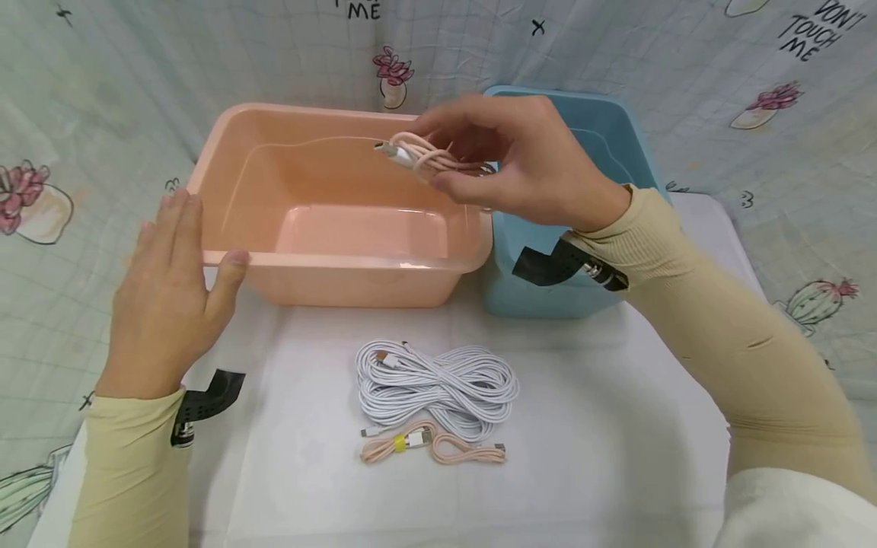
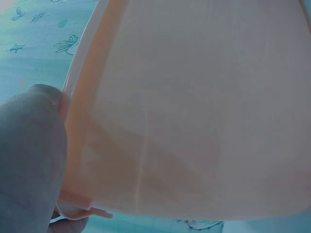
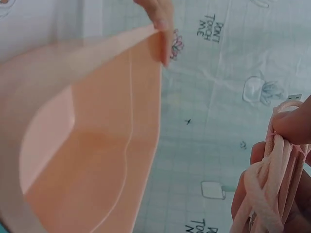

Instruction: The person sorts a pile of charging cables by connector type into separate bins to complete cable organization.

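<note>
Above the right end of the peach bin point(image 1: 349, 281), my right hand point(image 1: 527, 156) holds a coiled pink USB cable point(image 1: 428, 154) between thumb and fingers. A white connector end pokes out to the left. In the right wrist view the pink cable point(image 3: 272, 184) is a looped bundle under the thumb. My left hand point(image 1: 164, 293) rests against the bin's left front corner with fingers straight and thumb at the rim. The left wrist view shows that thumb point(image 2: 31, 145) beside the bin's wall point(image 2: 194, 121). Inside, the visible floor of the peach bin is bare.
A blue bin point(image 1: 555, 293) stands right of the peach one, partly behind my right hand. On the white table point(image 1: 329, 502) lie a large coil of white cable point(image 1: 438, 388) and, in front of it, a pink cable point(image 1: 466, 450) with a yellow tie. Patterned cloth point(image 1: 274, 46) hangs behind.
</note>
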`<move>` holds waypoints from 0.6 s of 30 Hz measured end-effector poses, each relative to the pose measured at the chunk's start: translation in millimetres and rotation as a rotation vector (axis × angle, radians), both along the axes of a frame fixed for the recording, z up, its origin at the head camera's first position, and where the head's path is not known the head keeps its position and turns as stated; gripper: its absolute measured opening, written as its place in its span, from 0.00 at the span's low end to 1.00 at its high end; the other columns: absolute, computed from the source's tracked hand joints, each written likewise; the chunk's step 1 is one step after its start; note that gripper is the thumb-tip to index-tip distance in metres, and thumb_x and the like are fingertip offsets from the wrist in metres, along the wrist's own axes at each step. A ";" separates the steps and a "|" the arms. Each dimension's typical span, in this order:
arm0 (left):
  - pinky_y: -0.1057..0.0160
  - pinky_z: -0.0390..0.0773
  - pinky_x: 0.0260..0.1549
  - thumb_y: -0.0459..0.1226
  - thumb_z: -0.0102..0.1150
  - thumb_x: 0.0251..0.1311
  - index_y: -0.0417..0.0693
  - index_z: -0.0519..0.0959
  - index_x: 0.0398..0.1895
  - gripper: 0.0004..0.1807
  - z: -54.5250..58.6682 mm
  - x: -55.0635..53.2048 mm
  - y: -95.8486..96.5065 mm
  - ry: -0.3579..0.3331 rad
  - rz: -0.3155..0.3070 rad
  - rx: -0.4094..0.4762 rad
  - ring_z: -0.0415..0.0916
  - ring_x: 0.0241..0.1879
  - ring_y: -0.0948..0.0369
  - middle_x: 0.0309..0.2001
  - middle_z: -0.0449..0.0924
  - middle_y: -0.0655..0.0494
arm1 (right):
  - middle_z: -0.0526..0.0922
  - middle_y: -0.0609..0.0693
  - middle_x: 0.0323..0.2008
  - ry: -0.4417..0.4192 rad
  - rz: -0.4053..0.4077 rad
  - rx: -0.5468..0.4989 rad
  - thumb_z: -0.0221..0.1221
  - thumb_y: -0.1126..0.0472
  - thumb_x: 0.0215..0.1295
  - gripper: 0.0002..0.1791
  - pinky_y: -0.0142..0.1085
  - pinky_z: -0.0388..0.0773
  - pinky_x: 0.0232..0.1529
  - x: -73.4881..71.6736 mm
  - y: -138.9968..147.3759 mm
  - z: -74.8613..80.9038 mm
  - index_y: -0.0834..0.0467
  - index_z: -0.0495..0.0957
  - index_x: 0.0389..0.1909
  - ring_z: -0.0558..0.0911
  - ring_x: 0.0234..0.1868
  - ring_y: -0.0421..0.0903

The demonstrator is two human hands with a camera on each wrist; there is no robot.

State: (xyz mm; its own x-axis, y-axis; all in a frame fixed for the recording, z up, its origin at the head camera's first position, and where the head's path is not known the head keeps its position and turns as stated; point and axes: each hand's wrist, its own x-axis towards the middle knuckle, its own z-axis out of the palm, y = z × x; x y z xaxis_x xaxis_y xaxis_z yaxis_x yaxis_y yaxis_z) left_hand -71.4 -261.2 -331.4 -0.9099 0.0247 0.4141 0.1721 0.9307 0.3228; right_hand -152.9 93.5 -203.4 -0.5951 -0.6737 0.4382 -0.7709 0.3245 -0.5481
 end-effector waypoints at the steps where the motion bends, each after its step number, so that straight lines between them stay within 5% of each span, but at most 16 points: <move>1: 0.42 0.47 0.76 0.57 0.41 0.70 0.44 0.48 0.78 0.41 0.0 -0.2 0.2 0.000 0.000 0.001 0.48 0.78 0.45 0.78 0.50 0.43 | 0.86 0.46 0.42 -0.013 -0.020 0.014 0.66 0.62 0.58 0.21 0.25 0.78 0.36 -3.4 -1.6 0.3 0.55 0.81 0.54 0.82 0.32 0.35; 18: 0.41 0.49 0.76 0.56 0.43 0.70 0.44 0.50 0.77 0.40 -4.6 -4.7 0.1 0.027 -0.011 0.019 0.51 0.77 0.45 0.77 0.52 0.42 | 0.84 0.44 0.41 -0.182 -0.109 0.111 0.65 0.58 0.60 0.20 0.29 0.81 0.47 -56.5 -38.7 -14.2 0.48 0.80 0.54 0.82 0.36 0.35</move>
